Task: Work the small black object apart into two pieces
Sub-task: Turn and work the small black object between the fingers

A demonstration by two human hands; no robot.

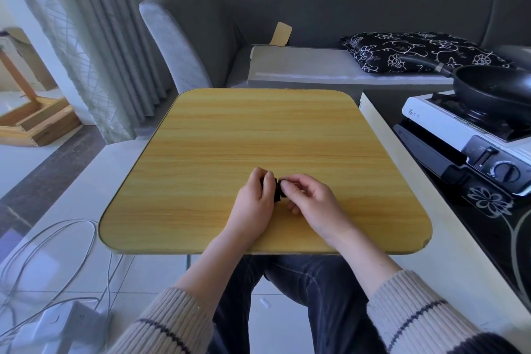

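A small black object (278, 190) is held between both hands just above the near middle of the wooden table (258, 129). My left hand (254, 201) grips its left side with fingers curled around it. My right hand (311, 201) pinches its right side with thumb and forefinger. Most of the object is hidden by the fingers, so I cannot tell whether it is one piece or two.
A white counter (408, 210) runs along the table's right edge, carrying a portable gas stove (471, 135) with a black frying pan (494, 86). A grey sofa (287, 23) stands behind the table. White cables (57, 238) and a power strip (57, 322) lie on the floor at left.
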